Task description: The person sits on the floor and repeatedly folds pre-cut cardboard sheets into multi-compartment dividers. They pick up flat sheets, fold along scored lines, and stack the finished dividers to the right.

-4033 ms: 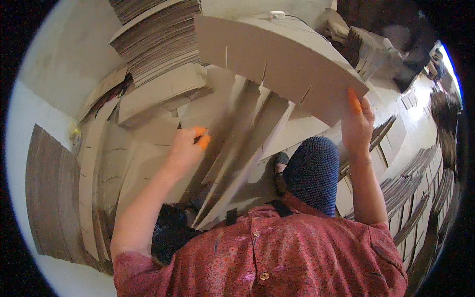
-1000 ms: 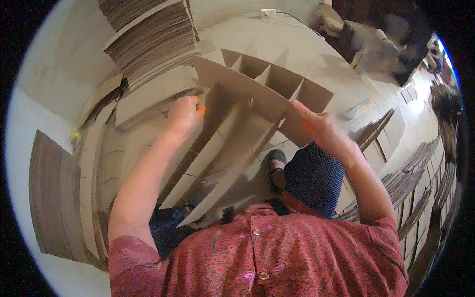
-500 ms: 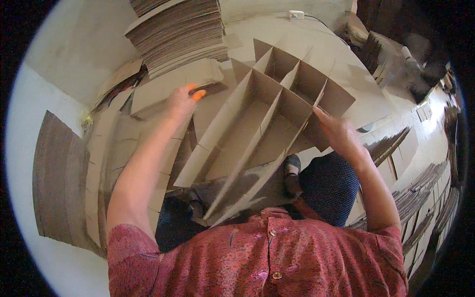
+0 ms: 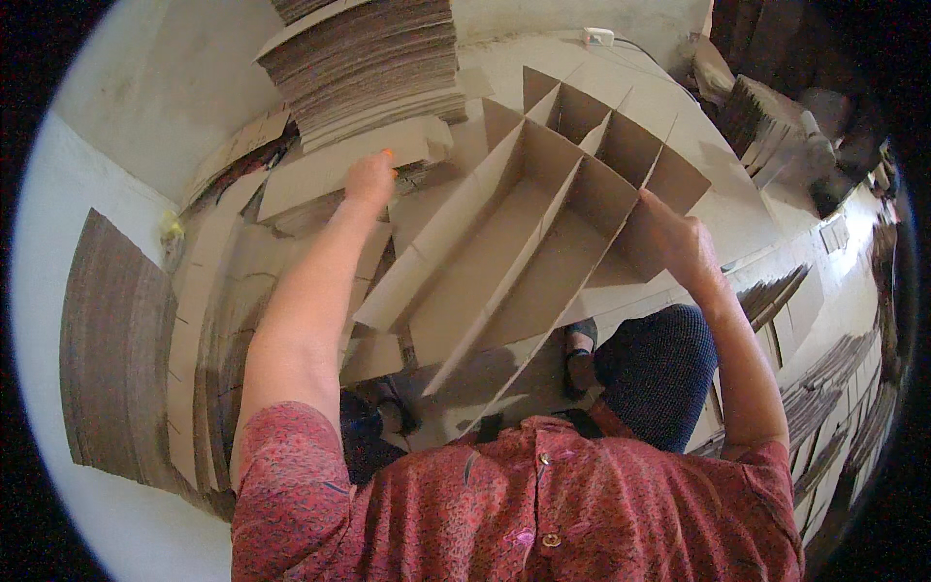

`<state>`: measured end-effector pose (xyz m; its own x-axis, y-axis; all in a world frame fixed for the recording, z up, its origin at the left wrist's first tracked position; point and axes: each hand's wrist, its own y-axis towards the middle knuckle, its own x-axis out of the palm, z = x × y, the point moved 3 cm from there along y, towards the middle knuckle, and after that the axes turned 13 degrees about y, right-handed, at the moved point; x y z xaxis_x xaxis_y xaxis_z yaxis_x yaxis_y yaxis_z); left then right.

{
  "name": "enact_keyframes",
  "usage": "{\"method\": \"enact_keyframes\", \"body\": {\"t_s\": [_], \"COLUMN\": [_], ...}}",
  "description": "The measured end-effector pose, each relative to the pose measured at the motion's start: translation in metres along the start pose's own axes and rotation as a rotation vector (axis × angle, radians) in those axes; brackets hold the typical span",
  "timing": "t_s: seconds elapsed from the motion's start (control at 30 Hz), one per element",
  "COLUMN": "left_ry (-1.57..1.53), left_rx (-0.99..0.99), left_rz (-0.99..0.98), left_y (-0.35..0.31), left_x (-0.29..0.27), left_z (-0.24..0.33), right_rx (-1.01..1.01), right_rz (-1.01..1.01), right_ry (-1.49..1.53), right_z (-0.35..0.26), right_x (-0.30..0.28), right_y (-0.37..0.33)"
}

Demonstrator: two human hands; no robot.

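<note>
You see no labels, signs or screens. One piece of packaging shows: the brown slotted cardboard divider grid [image 4: 543,223] at centre, open cells upward, before a tall brown stack of flat cardboard sheets [image 4: 373,58].

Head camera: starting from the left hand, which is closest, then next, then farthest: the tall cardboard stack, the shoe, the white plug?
From the left hand:
1. Tall cardboard stack, just above it.
2. Shoe, lower right, by the blue knee.
3. White plug, far upper right by the wall.

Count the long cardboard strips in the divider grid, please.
3: the left strip, the middle strip and the right strip. Short cross pieces slot across them; more may be hidden.
</note>
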<state>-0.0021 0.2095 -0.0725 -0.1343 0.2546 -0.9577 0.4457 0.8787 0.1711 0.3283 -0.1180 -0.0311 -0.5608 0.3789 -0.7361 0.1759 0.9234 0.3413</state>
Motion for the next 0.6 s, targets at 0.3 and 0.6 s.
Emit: {"method": "enact_keyframes", "body": {"t_s": [0.3,0.6], "left_ry": [-0.613,-0.855], "left_rx": [-0.041,-0.103], "left_rz": [0.03,-0.036], "left_y": [-0.027,-0.033], "left_x": [-0.03,-0.016], "left_z": [-0.053,-0.069], "right_rx": [-0.185,-0.272], "right_rz": [0.275,0.234], "right_ry": [0.035,0.337], "right_z": [-0.06,-0.106], "right_x": [-0.008,-0.003], "right_y": [-0.002,-0.005]}}
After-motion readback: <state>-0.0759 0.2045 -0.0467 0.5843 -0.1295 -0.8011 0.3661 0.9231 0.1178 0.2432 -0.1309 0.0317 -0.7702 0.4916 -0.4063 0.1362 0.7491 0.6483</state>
